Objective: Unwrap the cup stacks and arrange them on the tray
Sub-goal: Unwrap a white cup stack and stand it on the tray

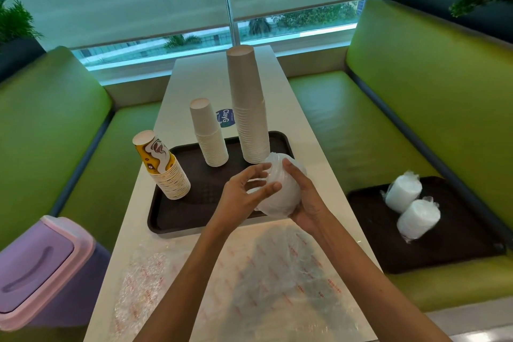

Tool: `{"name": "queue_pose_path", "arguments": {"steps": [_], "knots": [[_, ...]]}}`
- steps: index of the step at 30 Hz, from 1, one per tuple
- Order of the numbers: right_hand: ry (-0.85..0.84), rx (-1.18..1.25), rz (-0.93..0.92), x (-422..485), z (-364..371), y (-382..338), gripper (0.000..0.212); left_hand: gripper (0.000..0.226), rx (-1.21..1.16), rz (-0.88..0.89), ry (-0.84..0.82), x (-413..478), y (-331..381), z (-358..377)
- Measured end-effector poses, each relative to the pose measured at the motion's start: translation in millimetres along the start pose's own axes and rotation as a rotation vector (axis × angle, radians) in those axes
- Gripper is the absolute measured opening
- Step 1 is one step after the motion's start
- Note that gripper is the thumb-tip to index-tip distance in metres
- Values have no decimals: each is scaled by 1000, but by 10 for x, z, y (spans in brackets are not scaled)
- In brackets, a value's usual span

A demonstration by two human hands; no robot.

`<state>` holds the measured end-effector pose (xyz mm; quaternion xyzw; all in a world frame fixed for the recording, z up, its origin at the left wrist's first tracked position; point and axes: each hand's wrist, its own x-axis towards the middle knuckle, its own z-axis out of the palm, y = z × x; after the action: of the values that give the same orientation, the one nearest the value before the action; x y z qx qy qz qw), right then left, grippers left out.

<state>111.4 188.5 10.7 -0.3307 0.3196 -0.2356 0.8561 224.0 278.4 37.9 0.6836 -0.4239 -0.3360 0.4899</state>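
1. Loose plastic wrappers (277,272) lie flat and empty on the near end of the table (177,86), under the two forearms.
2. Just beyond them, over the near edge of the tray (200,214), both hands hold one wrapped stack (277,204) in the air.
3. Right hand (308,203) carries the weight. It comes from the right and from below, with its fingers curled round the body of the stack.
4. Left hand (241,197) comes from the left. Its fingers are bent over the upper part and its thumb lies on the side. It seems to pinch the film, but the clear plastic is hard to read, so I cannot say this for sure.
5. The long axis of the stack points away from the person, with the far end raised. That end comes close to the foot of the tall stack (249,108). The loose film gathers there, and the left fingers are nearer to it. I judge the film must slide off along this axis while the right hand keeps the body firm.
6. On the tray three unwrapped stacks stand: the printed stack (163,169) at the left edge, the short stack (211,141) behind the middle, and the tall one at the back right. The bare part is at the front right, directly under the hands.
7. Two more wrapped stacks (402,191) lie on a second tray (444,258) on the bench, on the right hand's side.
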Motion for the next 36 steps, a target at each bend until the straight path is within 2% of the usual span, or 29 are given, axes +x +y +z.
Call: {"name": "queue_pose_path", "arguments": {"steps": [4, 9, 11, 14, 16, 17, 23, 29, 33, 36], "knots": [[-12, 17, -6, 2, -17, -5, 46, 69, -10, -21, 7, 15, -48, 13], [17, 36, 23, 26, -26, 31, 61, 75, -18, -25, 8, 44, -94, 10], [8, 62, 28, 29, -42, 34, 60, 70, -22, -22, 11, 48, -104, 9], [22, 80, 7, 17, -45, 21, 33, 44, 4, 11, 53, 37, -103, 59], [51, 68, 4, 28, -48, 37, 15, 41, 38, 26, 80, 28, -115, 112], [65, 59, 6, 36, -51, 50, 13, 43, 50, 28, 79, 22, -123, 136], [62, 33, 15, 68, -91, 65, 41, 57, -2, 9, 44, 23, -158, 141], [57, 49, 93, 86, -121, 97, 77, 52, 2, 0, 39, 35, -168, 127], [45, 17, 105, 99, -139, 69, 88, 51, -15, -15, -23, 41, -170, 74], [32, 19, 123, 103, -148, 54, 81, 57, -15, -20, -67, 52, -176, 29]]}}
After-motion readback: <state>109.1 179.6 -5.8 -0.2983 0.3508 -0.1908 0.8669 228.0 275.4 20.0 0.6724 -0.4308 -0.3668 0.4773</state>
